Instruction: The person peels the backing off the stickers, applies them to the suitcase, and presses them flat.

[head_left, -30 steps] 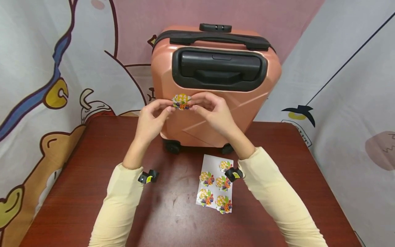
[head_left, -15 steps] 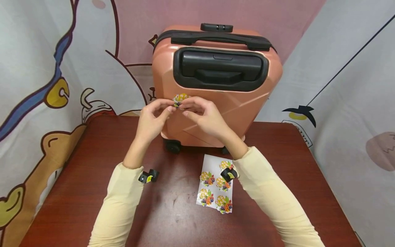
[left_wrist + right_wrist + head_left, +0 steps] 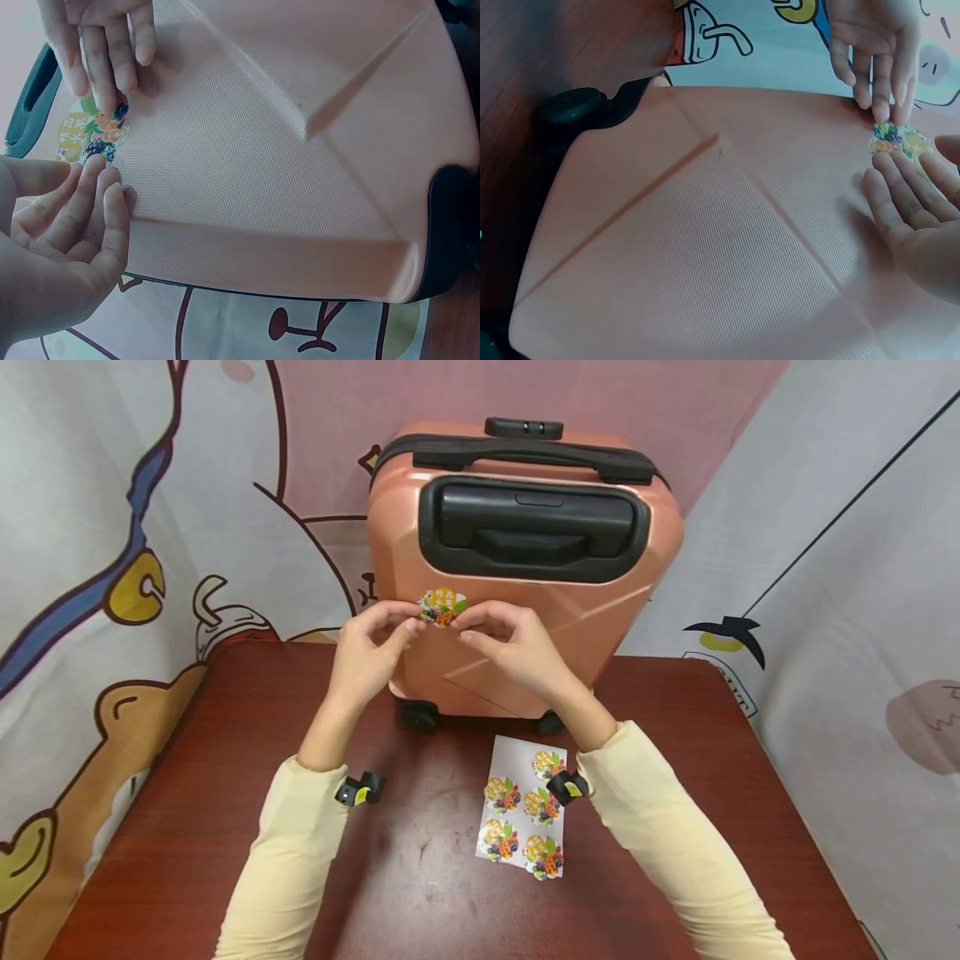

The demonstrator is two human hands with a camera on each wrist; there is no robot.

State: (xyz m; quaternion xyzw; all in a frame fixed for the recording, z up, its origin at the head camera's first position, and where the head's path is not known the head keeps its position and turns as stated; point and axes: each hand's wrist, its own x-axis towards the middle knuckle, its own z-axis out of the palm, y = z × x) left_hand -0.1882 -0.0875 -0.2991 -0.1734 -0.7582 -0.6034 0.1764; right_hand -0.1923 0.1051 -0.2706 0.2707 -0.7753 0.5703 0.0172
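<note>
A fruit-patterned sticker point(image 3: 443, 606) with yellow lettering lies at the upper left of the pink suitcase's point(image 3: 510, 685) front, below its black handle recess. My left hand point(image 3: 363, 652) pinches the sticker's left edge between thumb and index finger. From the other side, my right hand point(image 3: 521, 647) touches its lower right edge with outstretched fingertips, the thumb apart. In the left wrist view the sticker point(image 3: 94, 135) shows between both hands, its edges partly covered by fingers. Whether the whole sticker lies flat against the shell, I cannot tell.
The suitcase stands upright on a reddish-brown table point(image 3: 405, 893), its wheels point(image 3: 418, 716) near the back. A white sheet point(image 3: 517, 752) with several matching stickers lies in front of it, partly beneath the right wrist. A printed cartoon cloth point(image 3: 247, 543) hangs behind and at the sides.
My right hand moved left across the sticker, then back to the right, uncovering more of it. It now sits slightly lower than at first. My left hand stays at the left edge.
</note>
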